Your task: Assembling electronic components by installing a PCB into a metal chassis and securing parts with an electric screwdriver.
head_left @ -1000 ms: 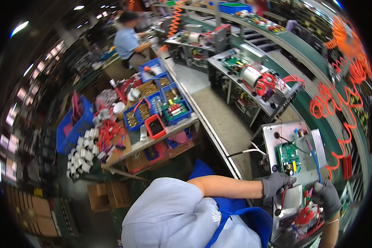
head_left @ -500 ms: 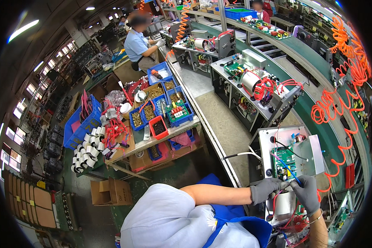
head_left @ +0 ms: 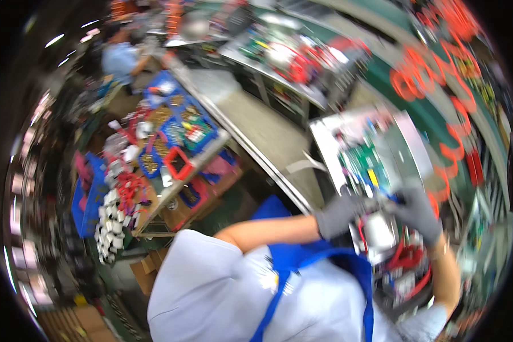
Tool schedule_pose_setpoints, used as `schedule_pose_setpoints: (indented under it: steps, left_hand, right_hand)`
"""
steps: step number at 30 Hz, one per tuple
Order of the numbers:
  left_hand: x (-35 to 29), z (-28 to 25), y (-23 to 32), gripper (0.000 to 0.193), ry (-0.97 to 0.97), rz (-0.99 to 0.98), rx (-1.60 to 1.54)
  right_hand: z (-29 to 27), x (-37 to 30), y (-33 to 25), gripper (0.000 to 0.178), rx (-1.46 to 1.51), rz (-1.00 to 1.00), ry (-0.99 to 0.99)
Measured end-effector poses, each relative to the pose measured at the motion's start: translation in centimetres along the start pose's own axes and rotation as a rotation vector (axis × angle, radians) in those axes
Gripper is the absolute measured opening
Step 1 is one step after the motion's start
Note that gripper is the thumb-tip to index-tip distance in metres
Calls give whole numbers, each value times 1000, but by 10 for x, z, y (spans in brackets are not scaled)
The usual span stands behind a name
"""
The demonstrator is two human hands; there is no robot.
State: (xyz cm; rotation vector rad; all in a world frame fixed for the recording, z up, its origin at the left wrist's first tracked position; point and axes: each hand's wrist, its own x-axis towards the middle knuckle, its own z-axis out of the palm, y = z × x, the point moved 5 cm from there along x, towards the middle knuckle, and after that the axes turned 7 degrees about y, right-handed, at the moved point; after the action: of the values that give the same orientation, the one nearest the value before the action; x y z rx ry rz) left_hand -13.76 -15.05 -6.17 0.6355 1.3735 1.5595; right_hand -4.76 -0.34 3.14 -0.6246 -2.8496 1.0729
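Note:
Both my hands wear grey gloves and work close together over an open metal chassis. My left hand comes in from the left, its fingers bent together near the lower edge of a green circuit board. What its fingertips hold, if anything, is lost in blur. My right hand is on the right, closed on a blue cable, of which a short smeared piece shows at the fingertips. Just below my hands sits a white cylinder with red wires beside it.
Another chassis with a white cylinder and red wires stands farther along the line. Orange coiled hoses hang at right. On the left, a bench carries blue bins, a red bin and white cylinders. A co-worker is at far left.
The view has swung, blurring and shifting the scene left, with the near chassis higher in the picture. My hands stay together at the board's lower edge; the blue cable shows less.

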Motion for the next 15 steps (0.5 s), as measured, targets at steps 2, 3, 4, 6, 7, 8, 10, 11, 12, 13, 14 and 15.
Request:
schedule_pose_setpoints:
  steps: [2, 3, 4, 6, 7, 8, 10, 11, 12, 13, 14, 15]
  left_hand:
    - [-1, -4, -5, 36, 28, 56, 14]
    - [0, -7, -7, 37, 21, -21, -35]
    - [-1, -6, -6, 39, -16, -127, -237]
    - [-2, -5, 4, 35, 28, -301, -247]
    - [2, -12, -11, 31, -14, -270, -274]
    - [2, -9, -6, 28, 70, -328, -310]
    - [6, -6, -7, 28, 48, -326, -357]
    - [5, -2, -9, 27, 99, -354, -341]
    - [4, 0, -10, 27, 96, -357, -339]
    - [4, 1, -10, 26, 81, -355, -374]
    - [3, 1, -10, 25, 67, -351, -409]
    - [2, 2, -11, 25, 75, -348, -412]
  right_hand:
    - [0, 5, -13, 38, -11, -93, 28]
    - [-2, 8, -22, 35, -10, -84, 7]
    - [-5, 9, -25, 32, -19, -161, 23]
    - [-5, 10, -25, 33, -87, -270, 127]
    - [-5, 12, -25, 34, -88, -237, 76]
    - [-6, 12, -26, 33, -41, -233, 65]
    - [-8, 11, -26, 26, -92, -152, 2]
    - [-9, 7, -22, 26, -92, -139, 6]
    - [-9, 5, -22, 26, -76, -160, 28]
    - [-9, 4, -22, 27, -59, -183, 49]
    - [-10, 5, -22, 27, -58, -183, 48]
    - [-10, 6, -18, 28, -105, -105, -14]
